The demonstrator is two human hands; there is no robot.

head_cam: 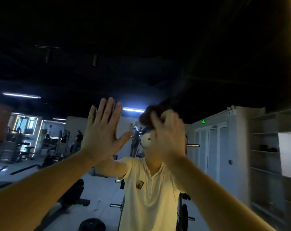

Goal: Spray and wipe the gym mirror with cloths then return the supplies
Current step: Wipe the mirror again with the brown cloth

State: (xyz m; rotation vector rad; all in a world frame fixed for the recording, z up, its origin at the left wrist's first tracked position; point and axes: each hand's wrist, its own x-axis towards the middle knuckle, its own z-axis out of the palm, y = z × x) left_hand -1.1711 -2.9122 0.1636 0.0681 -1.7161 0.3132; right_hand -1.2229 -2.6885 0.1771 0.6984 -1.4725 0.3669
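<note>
My left hand (pixel 101 130) lies flat, fingers straight, against the large wall-mounted glass gym mirror (pixel 208 80). My right hand (pixel 166 135) is curled and blurred at the glass. I cannot tell whether it holds a cloth.

The left hand (pixel 102 130) is centre-left before the mirror (pixel 108 77), the right hand (pixel 168 135) just right of it, reflected gym machines (pixel 16 144) far left, shelves (pixel 265 152) far right.

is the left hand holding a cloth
No, the left hand is spread flat, fingers straight, with nothing in it.
</note>
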